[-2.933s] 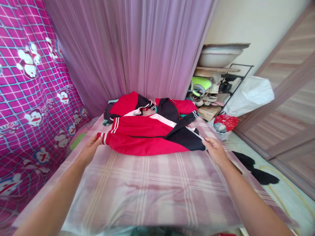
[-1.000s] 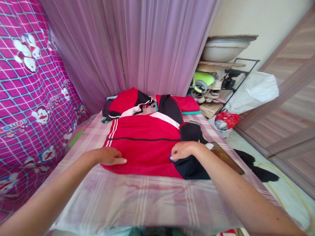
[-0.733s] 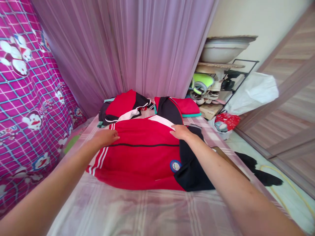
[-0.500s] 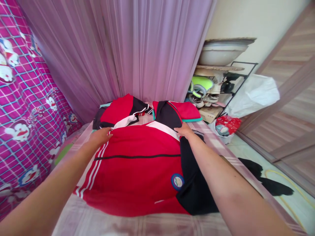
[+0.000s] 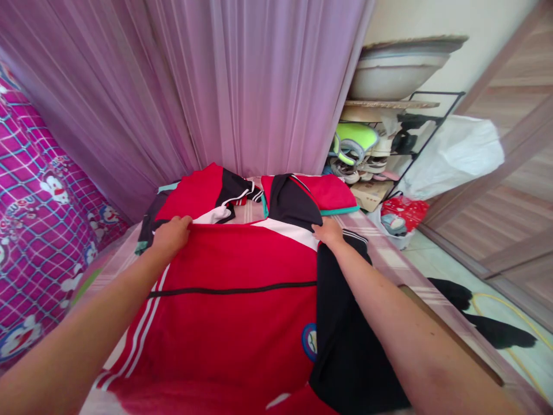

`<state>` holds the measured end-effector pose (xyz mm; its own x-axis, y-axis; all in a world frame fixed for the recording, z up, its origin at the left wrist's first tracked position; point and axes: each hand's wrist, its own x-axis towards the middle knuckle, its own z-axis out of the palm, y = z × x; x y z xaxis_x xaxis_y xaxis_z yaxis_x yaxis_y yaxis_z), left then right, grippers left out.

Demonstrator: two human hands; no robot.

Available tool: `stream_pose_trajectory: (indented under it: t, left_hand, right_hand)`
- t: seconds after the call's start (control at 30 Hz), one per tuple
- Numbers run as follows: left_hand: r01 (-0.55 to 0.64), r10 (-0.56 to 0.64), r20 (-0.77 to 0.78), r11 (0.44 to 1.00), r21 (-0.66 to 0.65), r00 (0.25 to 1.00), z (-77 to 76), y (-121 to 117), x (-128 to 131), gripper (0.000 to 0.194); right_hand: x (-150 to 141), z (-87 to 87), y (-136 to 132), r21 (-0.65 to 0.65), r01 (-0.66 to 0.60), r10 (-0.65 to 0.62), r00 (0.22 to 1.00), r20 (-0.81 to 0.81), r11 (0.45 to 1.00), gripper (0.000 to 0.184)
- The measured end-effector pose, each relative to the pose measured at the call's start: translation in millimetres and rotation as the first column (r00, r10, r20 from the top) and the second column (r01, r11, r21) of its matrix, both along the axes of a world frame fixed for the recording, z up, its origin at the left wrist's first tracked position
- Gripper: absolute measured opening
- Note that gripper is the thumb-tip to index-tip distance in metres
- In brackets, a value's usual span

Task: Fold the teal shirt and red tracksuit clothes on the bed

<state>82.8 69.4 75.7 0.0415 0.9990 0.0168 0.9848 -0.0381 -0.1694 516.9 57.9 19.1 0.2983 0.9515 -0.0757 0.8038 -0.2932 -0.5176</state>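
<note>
A red jacket [image 5: 233,328] with black and white panels and white side stripes is spread before me, its near part beyond the bottom of the view. My left hand [image 5: 173,233] pinches its far left edge, and my right hand [image 5: 327,231] grips the far right edge by the white and black panels. A black sleeve [image 5: 349,340] lies folded down along the right side. A round blue badge [image 5: 310,342] shows beside it. Behind my left hand lies a red and black garment [image 5: 194,193]. Another red piece of clothing with a teal edge [image 5: 334,193] is at the back right.
The clothes lie on a checked cloth-covered surface [image 5: 384,253]. Purple curtains [image 5: 259,86] hang behind it. On the right stands a rack with shoes [image 5: 371,164] under a large basin [image 5: 389,72], beside a white bag [image 5: 458,155]. A pink patterned cloth [image 5: 38,219] hangs left.
Both hands keep hold of the jacket's far edge. The jacket has come nearer and up, its front now running out of view, and the left hand has shifted slightly left.
</note>
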Motion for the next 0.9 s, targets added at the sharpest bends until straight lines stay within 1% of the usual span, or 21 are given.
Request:
stream_pose_trajectory:
  t: [0.07, 0.13, 0.23, 0.3, 0.33, 0.37, 0.4, 0.43, 0.47, 0.5, 0.53, 0.57, 0.6, 0.63, 0.73, 0.77, 0.83, 0.87, 0.9]
  left_hand:
    - [-0.023, 0.018, 0.039, 0.992, 0.123, 0.999, 6.8, 0.2, 8.1, 0.045]
    - [-0.047, 0.035, 0.079, 0.985, 0.167, 0.996, 7.8, 1.4, 15.4, 0.045]
    - [-0.093, 0.075, 0.142, 0.987, 0.130, 0.987, -2.7, -4.3, 24.4, 0.049]
    - [-0.085, 0.060, 0.196, 0.989, 0.124, 0.979, -15.9, -17.7, 27.4, 0.055]
    - [-0.048, 0.018, 0.216, 0.990, 0.135, 0.976, -23.7, -27.4, 27.1, 0.056]
    - [0.016, -0.049, 0.224, 0.989, 0.147, 0.973, -32.0, -38.5, 25.4, 0.056]
    - [0.099, -0.131, 0.221, 0.983, 0.152, 0.966, -40.5, -50.7, 22.2, 0.055]
    - [0.192, -0.220, 0.211, 0.971, 0.144, 0.952, -49.0, -63.2, 17.6, 0.055]
    - [0.273, -0.293, 0.200, 0.955, 0.119, 0.935, -57.1, -75.5, 11.8, 0.056]
    - [0.330, -0.338, 0.194, 0.941, 0.073, 0.921, -64.5, -87.1, 5.3, 0.057]
    - [0.359, -0.356, 0.191, 0.933, 0.020, 0.915, -70.7, -97.4, -1.6, 0.058]
    - [0.364, -0.355, 0.189, 0.931, -0.018, 0.916, -75.3, -106.4, -8.3, 0.058]
    - [0.358, -0.344, 0.193, 0.933, -0.039, 0.919, -78.3, -113.8, -14.6, 0.059]
    - [0.349, -0.334, 0.203, 0.936, -0.041, 0.920, -79.4, -119.9, -20.3, 0.061]
    - [0.350, -0.333, 0.299, 0.937, -0.005, 0.894, -72.7, -133.7, -34.6, 0.065]
    - [0.354, -0.329, 0.347, 0.935, -0.009, 0.878, -68.3, -138.2, -39.3, 0.065]
    - [0.344, -0.285, 0.453, 0.937, -0.051, 0.845, -58.4, -148.4, -50.5, 0.067]
    - [0.333, -0.249, 0.503, 0.939, -0.083, 0.828, -53.5, -154.2, -57.0, 0.069]
    - [0.326, -0.213, 0.547, 0.938, -0.118, 0.810, -48.9, -160.4, -64.1, 0.072]
  right_hand:
    - [-4.0, -0.3, -3.8, 0.064, 0.089, -0.098, 0.983, 0.153, 0.994, 0.036]
    - [-8.2, -0.6, -7.7, 0.114, 0.144, -0.166, 0.963, 0.213, 0.983, 0.036]
    - [-12.6, -0.2, -13.3, 0.122, 0.113, -0.137, 0.967, 0.214, 0.986, 0.040]
    - [-15.1, 1.5, -20.5, 0.169, 0.055, -0.091, 0.972, 0.216, 0.984, 0.052]
    - [-16.9, 2.9, -26.4, 0.196, 0.008, -0.054, 0.971, 0.232, 0.981, 0.059]
    - [-19.2, 4.3, -34.0, 0.213, -0.064, 0.007, 0.967, 0.256, 0.975, 0.062]
    - [-22.0, 5.7, -43.2, 0.208, -0.165, 0.101, 0.953, 0.286, 0.964, 0.061]
    - [-25.2, 6.8, -53.8, 0.176, -0.289, 0.225, 0.923, 0.313, 0.941, 0.057]
    - [-28.5, 7.5, -65.3, 0.117, -0.416, 0.360, 0.873, 0.330, 0.902, 0.051]
    - [-31.4, 7.8, -76.9, 0.044, -0.523, 0.482, 0.811, 0.331, 0.851, 0.047]
    - [-33.3, 7.6, -87.9, -0.029, -0.594, 0.570, 0.756, 0.321, 0.804, 0.045]
    - [-33.8, 7.3, -97.9, -0.086, -0.623, 0.615, 0.725, 0.309, 0.778, 0.044]
    - [-32.5, 7.2, -106.2, -0.114, -0.619, 0.621, 0.724, 0.302, 0.777, 0.044]
    - [-29.1, 7.6, -112.9, -0.111, -0.597, 0.599, 0.742, 0.303, 0.795, 0.043]
    - [-8.4, 13.9, -125.1, 0.009, -0.483, 0.453, 0.827, 0.334, 0.876, 0.040]
    - [0.6, 17.8, -128.0, 0.032, -0.414, 0.378, 0.857, 0.350, 0.910, 0.040]
    - [18.0, 26.8, -134.0, 0.018, -0.220, 0.195, 0.898, 0.394, 0.975, 0.043]
    - [25.5, 31.1, -137.3, -0.010, -0.110, 0.104, 0.901, 0.420, 0.994, 0.047]
    - [31.6, 34.7, -140.5, -0.044, -0.014, 0.032, 0.896, 0.443, 0.999, 0.052]
